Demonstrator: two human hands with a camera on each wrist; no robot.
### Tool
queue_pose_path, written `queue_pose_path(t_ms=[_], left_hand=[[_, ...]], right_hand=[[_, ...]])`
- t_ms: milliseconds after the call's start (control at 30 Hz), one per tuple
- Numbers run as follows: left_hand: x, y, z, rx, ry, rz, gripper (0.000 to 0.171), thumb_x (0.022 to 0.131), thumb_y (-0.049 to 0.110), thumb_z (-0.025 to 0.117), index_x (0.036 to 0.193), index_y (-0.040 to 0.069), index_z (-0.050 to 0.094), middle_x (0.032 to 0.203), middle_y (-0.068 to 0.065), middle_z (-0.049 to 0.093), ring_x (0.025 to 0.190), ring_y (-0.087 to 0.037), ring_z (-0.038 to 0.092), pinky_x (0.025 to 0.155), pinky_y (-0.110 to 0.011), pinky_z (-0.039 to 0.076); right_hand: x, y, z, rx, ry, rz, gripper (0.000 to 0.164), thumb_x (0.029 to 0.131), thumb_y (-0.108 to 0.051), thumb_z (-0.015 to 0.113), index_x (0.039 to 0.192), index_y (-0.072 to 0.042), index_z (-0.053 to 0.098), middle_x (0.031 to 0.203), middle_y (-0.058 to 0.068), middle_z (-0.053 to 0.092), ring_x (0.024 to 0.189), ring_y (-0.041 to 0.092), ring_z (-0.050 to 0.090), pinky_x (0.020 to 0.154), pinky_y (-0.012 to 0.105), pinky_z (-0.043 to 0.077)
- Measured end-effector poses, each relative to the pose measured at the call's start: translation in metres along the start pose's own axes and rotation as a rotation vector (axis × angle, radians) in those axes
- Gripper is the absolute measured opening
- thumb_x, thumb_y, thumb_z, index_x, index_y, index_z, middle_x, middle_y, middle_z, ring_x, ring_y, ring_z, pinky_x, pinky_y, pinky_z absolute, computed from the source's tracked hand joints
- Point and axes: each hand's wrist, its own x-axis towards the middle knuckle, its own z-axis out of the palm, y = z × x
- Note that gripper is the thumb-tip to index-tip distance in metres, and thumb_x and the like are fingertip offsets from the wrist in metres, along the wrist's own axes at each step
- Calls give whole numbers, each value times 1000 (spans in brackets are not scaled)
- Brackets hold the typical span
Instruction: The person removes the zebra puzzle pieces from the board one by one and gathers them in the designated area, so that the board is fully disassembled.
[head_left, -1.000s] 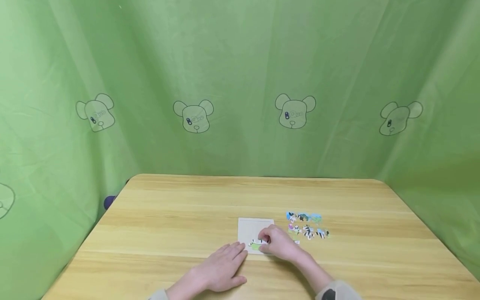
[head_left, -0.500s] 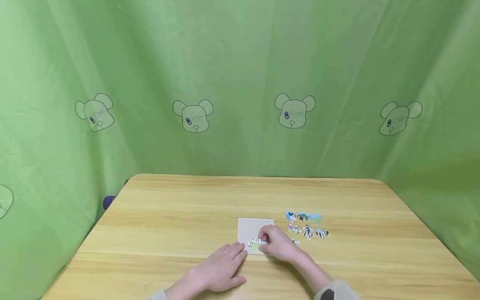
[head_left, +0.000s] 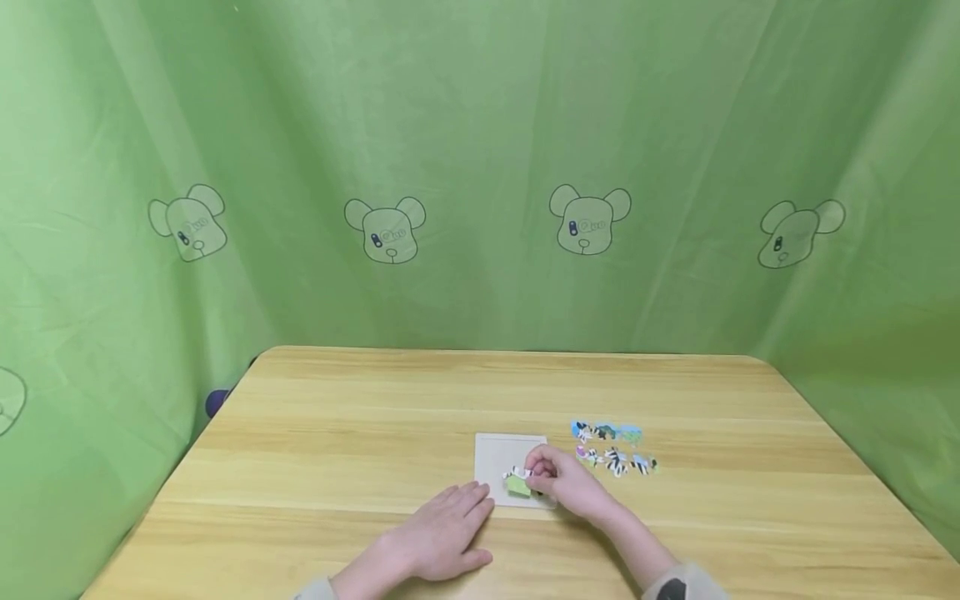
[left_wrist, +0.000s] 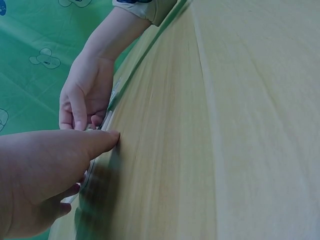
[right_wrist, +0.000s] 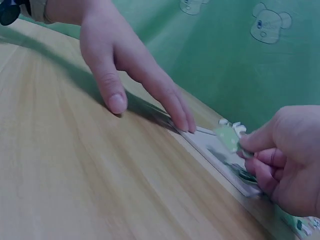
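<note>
In the head view my right hand point(head_left: 573, 487) pinches a green and white jigsaw puzzle piece point(head_left: 518, 483) between thumb and fingers. The piece is tilted and held just over the pale puzzle board point(head_left: 495, 454). The right wrist view shows the same puzzle piece point(right_wrist: 227, 138) raised off the board point(right_wrist: 205, 145), with another dark and green piece point(right_wrist: 245, 175) below my fingers. My left hand point(head_left: 444, 533) lies palm down, its straight fingertips touching the board's left edge. The thumb is spread out on the table.
Right of the board lie two rows of loose puzzle pieces, an upper row point(head_left: 606, 432) and a lower row point(head_left: 617, 462) with black and white stripes. The wooden table point(head_left: 337, 433) is bordered by a green curtain point(head_left: 480, 308) printed with bear heads.
My right hand has lifted the green and white puzzle piece from lying flat on the board and tilted it, shifting slightly right. The left hand has stayed in place.
</note>
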Motion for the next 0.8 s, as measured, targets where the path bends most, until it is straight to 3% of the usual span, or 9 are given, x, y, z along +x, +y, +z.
queue_pose_path(t_ms=[200,600,800], left_hand=[[-1,1,1,20,18,16,66,92,51,44,139,5,39,147,-12,32,135,-24,29,109,-38,26],[-3,2,-1,-2,30,18,66,93,51,43,140,5,37,148,-11,31,135,-24,28,109,-38,26],[-4,1,0,0,39,20,66,92,51,43,140,6,37,147,-11,31,135,-24,28,109,-38,27]], right_hand=[[-5,4,-17,107,31,38,21,81,-7,66,97,1,56,82,7,56,67,17,53,54,22,47],[-30,23,-69,104,140,29,30,82,-4,64,107,10,55,90,10,59,78,16,57,67,27,54],[-45,36,-93,60,120,71,32,83,-4,62,109,12,53,83,9,61,68,16,56,57,25,52]])
